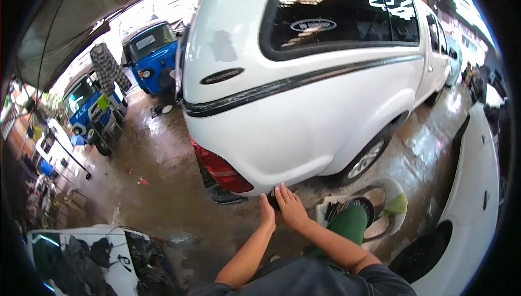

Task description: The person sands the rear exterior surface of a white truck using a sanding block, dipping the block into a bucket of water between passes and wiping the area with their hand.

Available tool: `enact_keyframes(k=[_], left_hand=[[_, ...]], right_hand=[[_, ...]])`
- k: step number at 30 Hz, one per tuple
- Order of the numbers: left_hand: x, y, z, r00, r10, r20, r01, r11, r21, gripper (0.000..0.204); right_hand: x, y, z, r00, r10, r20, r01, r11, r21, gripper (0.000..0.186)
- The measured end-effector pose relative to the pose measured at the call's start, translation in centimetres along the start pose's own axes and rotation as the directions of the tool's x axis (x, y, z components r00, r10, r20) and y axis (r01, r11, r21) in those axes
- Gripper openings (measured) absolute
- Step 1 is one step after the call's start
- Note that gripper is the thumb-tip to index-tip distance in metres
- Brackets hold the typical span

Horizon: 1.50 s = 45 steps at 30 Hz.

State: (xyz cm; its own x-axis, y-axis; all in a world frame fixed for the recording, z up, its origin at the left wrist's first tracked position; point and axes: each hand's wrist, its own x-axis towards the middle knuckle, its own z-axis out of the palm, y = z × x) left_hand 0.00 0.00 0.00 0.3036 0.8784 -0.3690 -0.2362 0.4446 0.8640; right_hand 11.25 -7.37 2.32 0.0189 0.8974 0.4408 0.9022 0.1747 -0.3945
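A white pickup truck (304, 128) with a canopy fills the upper middle, its red tail lamp (220, 168) at the rear corner. My left hand (267, 212) is raised beside the lower body panel, its fingers partly hidden and seen edge-on. My right hand (290, 209) has its fingers stretched out at the panel's lower edge, just right of my left. A dark shape shows between the two hands; I cannot make out whether it is held. Below them, beside my green-trousered knee (350, 225), lies a pale curved container (393, 190) with a yellow-green cloth (395, 206).
Blue three-wheeled vehicles (146, 65) stand at the left on the wet floor (152, 182), beside cluttered stands and tools. A white car (472, 166) closely flanks me on the right. A white panel (111, 258) with dark cloth lies at the lower left. An awning (65, 19) hangs overhead.
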Motion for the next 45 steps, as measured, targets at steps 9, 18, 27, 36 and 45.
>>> enact_keyframes(k=[9,18,27,36,45], left_hand=[[-3.1,1.4,-1.6,0.999,-0.049,0.009,0.050,0.971,-0.236,0.114],[-3.8,4.2,-2.3,0.997,0.055,-0.054,-0.063,0.985,-0.160,0.063],[-4.5,6.2,2.0,0.920,0.388,-0.056,-0.391,0.920,-0.035,0.061],[-4.5,20.7,7.4,0.509,0.847,0.154,-0.774,0.372,0.512,0.065],[-1.5,48.1,11.0,-0.133,0.466,0.875,-0.253,-0.869,0.425,0.044]], right_hand=[[-0.6,-4.2,-1.6,0.952,-0.134,0.275,0.168,0.981,-0.102,0.061],[1.6,-4.0,-5.7,0.924,-0.006,0.384,-0.223,0.805,0.549,0.049],[2.7,-4.4,-5.1,0.956,0.287,0.055,-0.288,0.893,0.347,0.032],[8.3,-6.0,-9.6,0.941,0.162,-0.298,0.007,0.870,0.493,0.061],[1.3,11.7,-3.3,0.936,0.353,0.009,-0.348,0.918,0.190,0.063]])
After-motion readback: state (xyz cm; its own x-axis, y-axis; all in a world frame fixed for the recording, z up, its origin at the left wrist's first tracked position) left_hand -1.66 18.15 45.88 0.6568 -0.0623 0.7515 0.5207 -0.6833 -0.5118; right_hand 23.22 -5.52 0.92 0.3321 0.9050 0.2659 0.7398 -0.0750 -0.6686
